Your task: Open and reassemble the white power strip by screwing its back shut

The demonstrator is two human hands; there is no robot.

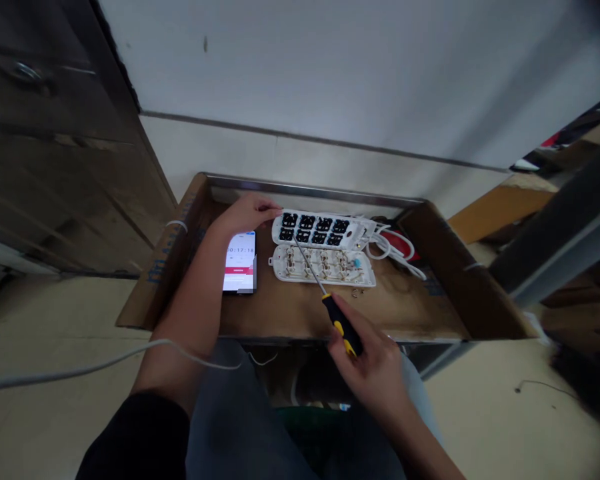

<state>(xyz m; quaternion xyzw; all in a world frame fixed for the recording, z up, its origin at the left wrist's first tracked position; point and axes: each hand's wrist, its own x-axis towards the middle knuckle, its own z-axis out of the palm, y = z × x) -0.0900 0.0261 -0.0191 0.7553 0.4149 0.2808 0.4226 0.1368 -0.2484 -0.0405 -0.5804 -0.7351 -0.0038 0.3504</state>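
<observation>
An opened white power strip lies on the brown table (290, 310). Its cover half (320, 231), with dark socket holes, sits behind the base half (325, 266), whose brass contacts are exposed. My left hand (245, 212) grips the left end of the cover half. My right hand (375, 367) is closed round the black and yellow handle of a screwdriver (330, 299). The screwdriver's shaft reaches up and left, and its tip sits near the seam between the two halves.
A lit phone (240, 261) lies on the table left of the strip. The strip's white cord (395, 250) coils at the right over something red. Cardboard flaps flank the table. A grey cable (80, 369) crosses my left forearm. A dark cabinet stands at left.
</observation>
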